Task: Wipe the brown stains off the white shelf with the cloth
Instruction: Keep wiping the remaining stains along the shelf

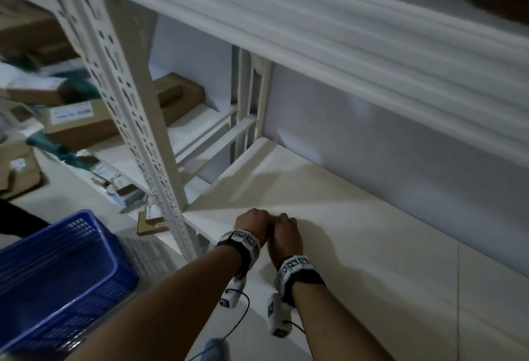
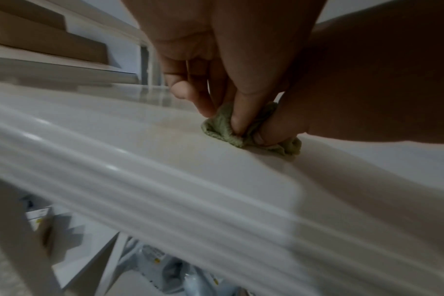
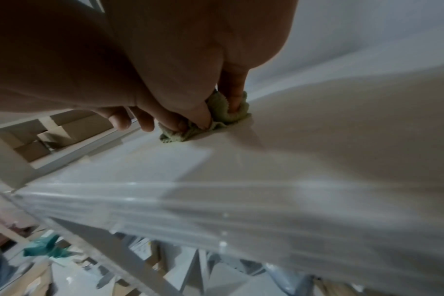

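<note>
A small green cloth [image 2: 218,128] lies bunched on the white shelf [image 1: 372,231] near its front left corner. Both hands meet over it. My left hand [image 2: 223,120] pinches the cloth's left part between thumb and fingertips. My right hand [image 3: 219,114] pinches its right part [image 3: 228,116], one fingertip pressed down into the folds. In the head view the left hand [image 1: 253,221] and the right hand [image 1: 286,229] sit knuckle to knuckle and hide the cloth. A faint tan smear [image 2: 170,124] shows on the shelf just left of the cloth.
A perforated white upright [image 1: 137,143] stands at the shelf's left corner. An upper shelf [image 1: 315,25] overhangs the work area. Cardboard boxes [image 1: 77,123] fill the neighbouring rack to the left. A blue plastic basket [image 1: 57,269] sits on the floor at lower left.
</note>
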